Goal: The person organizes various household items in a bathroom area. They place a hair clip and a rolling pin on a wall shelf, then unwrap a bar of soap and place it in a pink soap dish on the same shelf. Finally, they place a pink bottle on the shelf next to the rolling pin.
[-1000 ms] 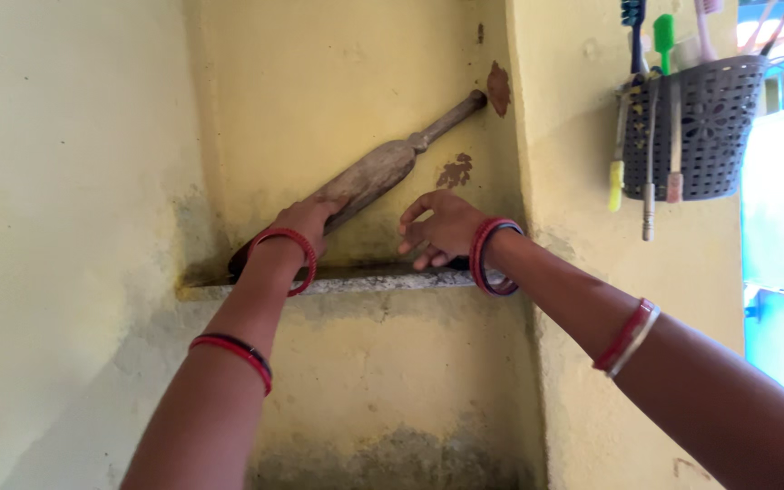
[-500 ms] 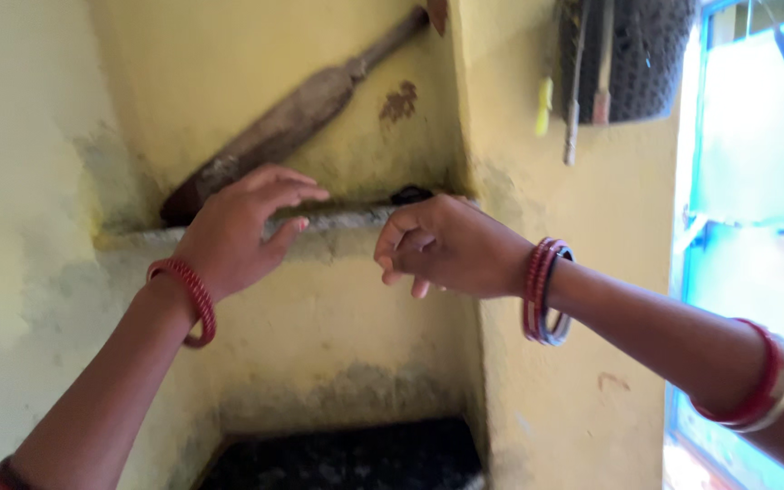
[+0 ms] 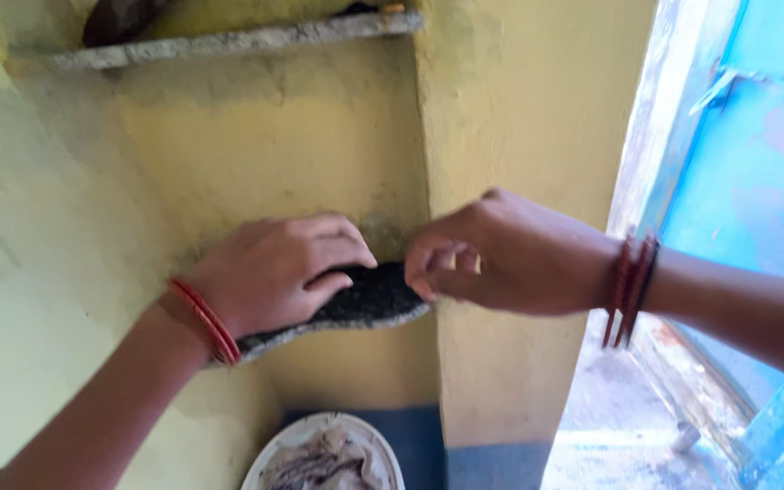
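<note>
Both hands are down at the lower shelf (image 3: 369,304), a dark, speckled stone slab set into a niche in the yellow wall (image 3: 519,109). The left hand (image 3: 274,272) lies palm-down on the slab, fingers curved loosely and spread over its top, clasping nothing. The right hand (image 3: 501,259) hovers at the slab's front right corner with its fingertips pinched together; whether something small sits between them I cannot tell, since the frame is blurred. To work well here, I'd judge the flat hand should stay steady on the stone while the pinching fingers keep a firm, small grip. Above is the upper shelf (image 3: 229,41); below stands a white bowl (image 3: 324,454) with something pale in it, and a blue door (image 3: 755,172) is to the right.
</note>
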